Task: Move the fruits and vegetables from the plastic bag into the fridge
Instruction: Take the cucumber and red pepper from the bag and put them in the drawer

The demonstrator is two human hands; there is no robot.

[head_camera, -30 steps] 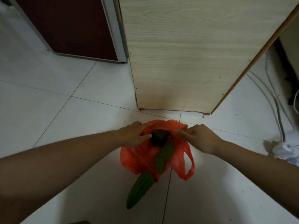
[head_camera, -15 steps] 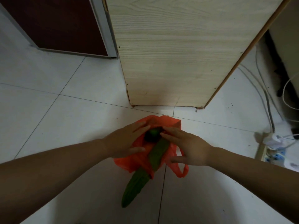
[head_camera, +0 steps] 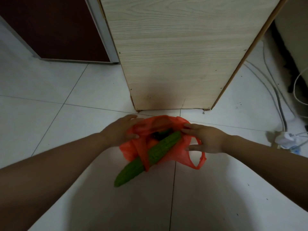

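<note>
An orange plastic bag (head_camera: 179,155) lies on the white tiled floor in front of me. A long green bumpy gourd (head_camera: 150,155) sticks out of a tear in it toward me, its tip on the floor. Darker produce (head_camera: 157,135) shows inside the bag's mouth. My left hand (head_camera: 122,130) grips the bag's left rim between thumb and fingers. My right hand (head_camera: 205,138) rests on the bag's right rim with fingers spread, beside the handle loop. No fridge interior is visible.
A light wooden cabinet (head_camera: 180,52) stands just behind the bag. A dark red door with a pale frame (head_camera: 55,27) is at the back left. Cables and a power strip (head_camera: 286,139) lie on the floor at the right.
Both hands have pulled apart, spreading the bag's mouth wider. The gourd and the dark produce inside show more clearly.
</note>
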